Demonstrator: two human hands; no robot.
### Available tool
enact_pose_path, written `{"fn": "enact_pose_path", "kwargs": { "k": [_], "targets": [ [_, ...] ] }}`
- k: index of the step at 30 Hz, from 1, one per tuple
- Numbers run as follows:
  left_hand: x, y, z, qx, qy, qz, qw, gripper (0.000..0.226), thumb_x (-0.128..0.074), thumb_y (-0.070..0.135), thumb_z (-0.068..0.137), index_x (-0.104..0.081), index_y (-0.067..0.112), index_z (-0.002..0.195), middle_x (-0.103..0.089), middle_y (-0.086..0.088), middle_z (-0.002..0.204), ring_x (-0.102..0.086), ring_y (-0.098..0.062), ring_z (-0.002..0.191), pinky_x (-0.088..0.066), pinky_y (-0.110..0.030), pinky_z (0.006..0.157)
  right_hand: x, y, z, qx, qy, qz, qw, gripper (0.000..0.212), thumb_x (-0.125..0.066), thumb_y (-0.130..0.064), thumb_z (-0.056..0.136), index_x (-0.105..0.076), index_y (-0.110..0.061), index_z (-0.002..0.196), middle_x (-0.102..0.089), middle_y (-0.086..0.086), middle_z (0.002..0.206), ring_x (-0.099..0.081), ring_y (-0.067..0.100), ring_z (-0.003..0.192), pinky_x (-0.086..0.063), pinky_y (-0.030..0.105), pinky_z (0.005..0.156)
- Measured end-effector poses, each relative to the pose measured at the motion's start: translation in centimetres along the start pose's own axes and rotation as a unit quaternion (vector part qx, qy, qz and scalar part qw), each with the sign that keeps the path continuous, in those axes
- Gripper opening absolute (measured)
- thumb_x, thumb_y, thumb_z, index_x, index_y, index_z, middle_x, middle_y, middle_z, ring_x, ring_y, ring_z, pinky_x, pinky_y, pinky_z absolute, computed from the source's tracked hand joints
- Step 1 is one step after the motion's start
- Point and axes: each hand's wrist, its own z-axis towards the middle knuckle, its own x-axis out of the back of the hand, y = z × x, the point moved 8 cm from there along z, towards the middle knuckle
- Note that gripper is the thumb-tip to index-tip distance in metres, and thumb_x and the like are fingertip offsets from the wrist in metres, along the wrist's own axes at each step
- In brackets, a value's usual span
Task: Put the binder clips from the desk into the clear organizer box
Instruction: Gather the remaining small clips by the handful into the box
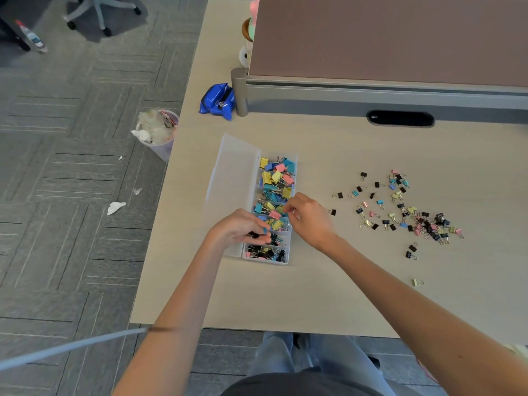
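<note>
The clear organizer box lies open at the centre of the frame on the pale wooden desk, its translucent lid folded flat to the left. The upper compartments are heaped with larger yellow, blue, teal and pink clips; the lowest compartment, nearest the bottom of the frame, holds small black and pastel ones.

Both hands meet over the lower half of the box. The left hand is curled with its fingers bunched around several small clips, black ones and at least 1 blue one showing between the fingertips, just above the second compartment from the bottom. The right hand hovers over the middle compartments with thumb and forefinger pinched close together; whether a clip sits in that pinch cannot be told, since the fingertips blend with the clips beneath.

The loose binder clips still to be gathered are scattered across the right centre of the frame, thickest toward the far right, well apart from the box. A single yellow clip lies alone toward the lower right.

A blue packet rests against the desk divider's post in the upper middle, and a full waste bin stands on the carpet at the desk's left edge.
</note>
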Motion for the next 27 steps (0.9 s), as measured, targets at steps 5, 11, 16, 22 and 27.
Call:
{"fn": "enact_pose_path", "kwargs": {
  "k": [5,11,16,22,27],
  "targets": [
    [-1.2,0.2,0.6,0.007,0.015,0.05,0.999,0.028,-0.05,-0.018,0.089,-0.06,-0.013,0.114,-0.063,-0.031,0.11,-0.069,-0.03,0.085,-0.059,-0.031,0.07,0.2,1.1,-0.7,-0.028,0.03,0.042,0.998,0.02,-0.05,-0.004,0.09,-0.068,-0.012,0.095,-0.062,0.001,0.102,-0.06,0.018,0.084,-0.049,0.033,0.071],
    [-2.0,0.0,0.8,0.004,0.023,0.101,0.995,0.025,-0.053,-0.017,0.088,-0.062,-0.01,0.109,-0.058,-0.028,0.12,-0.066,-0.031,0.087,-0.06,-0.027,0.069,-0.1,1.7,-1.7,-0.045,0.032,0.065,0.996,0.022,-0.049,-0.002,0.089,-0.068,-0.014,0.094,-0.063,0.0,0.1,-0.059,0.016,0.084,-0.05,0.035,0.074],
    [-1.9,-0.3,0.8,0.006,0.031,0.131,0.991,0.015,-0.056,-0.012,0.088,-0.061,-0.009,0.101,-0.056,-0.017,0.112,-0.065,-0.031,0.092,-0.058,-0.037,0.081,-0.5,2.1,-2.4,-0.049,0.033,0.081,0.995,0.023,-0.05,-0.003,0.089,-0.068,-0.017,0.092,-0.063,-0.002,0.098,-0.058,0.014,0.083,-0.051,0.037,0.074],
    [-0.9,-0.2,0.7,-0.006,0.071,0.194,0.978,0.026,-0.055,-0.002,0.092,-0.064,0.0,0.116,-0.062,-0.016,0.121,-0.07,-0.032,0.092,-0.059,-0.036,0.074,-0.4,2.0,-3.0,-0.045,0.04,0.108,0.992,0.023,-0.051,-0.001,0.088,-0.068,-0.018,0.089,-0.064,-0.001,0.096,-0.059,0.014,0.082,-0.052,0.036,0.075],
    [-0.4,1.0,0.3,-0.071,0.109,0.211,0.969,0.022,-0.05,0.0,0.092,-0.07,0.008,0.097,-0.068,-0.011,0.101,-0.067,-0.016,0.068,-0.056,-0.024,0.055,0.1,2.5,-3.5,-0.059,0.043,0.138,0.988,0.024,-0.053,-0.002,0.087,-0.066,-0.022,0.085,-0.065,-0.004,0.095,-0.059,0.012,0.078,-0.052,0.031,0.074]
  ]
}}
